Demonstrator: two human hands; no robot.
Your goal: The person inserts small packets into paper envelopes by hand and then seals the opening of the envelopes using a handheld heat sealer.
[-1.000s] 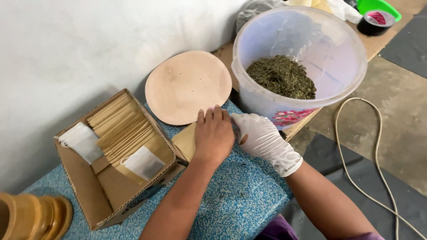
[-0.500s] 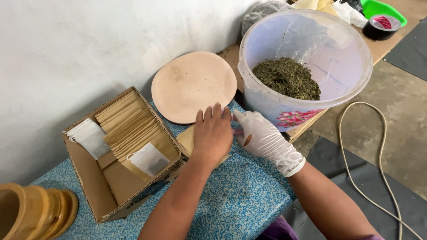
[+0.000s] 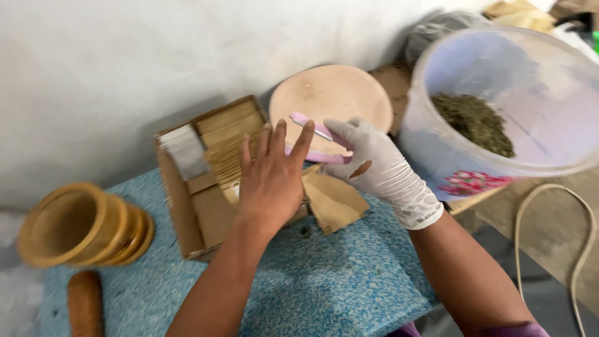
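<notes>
Far left: a turned wooden mortar lies tipped on its side on the blue speckled foam-topped table, with a brown wooden pestle just below it.
Box: an open brown cardboard box holds a packed row of flat tan paper sachets; a pale grey-white packet stands at its left end.
My left hand: bare, palm down, fingers spread and flat; its grip is not closed on anything. It rests over the box edge and on the tan paper pouch, which lies on the table just right of it.
Pink tool: a flat pink plastic strip sits at my left fingertips, held from the right.
My right hand: in a white rubbery glove, its grip pinched on the pink strip just above the pouch.
Behind: a round tan disc, smooth and matte, leans near the white wall.
Right: a translucent white plastic bucket with a pink floral label low on its side holds dried green crumbled leaves.
Far right: a cream cord loops on the grey floor.
</notes>
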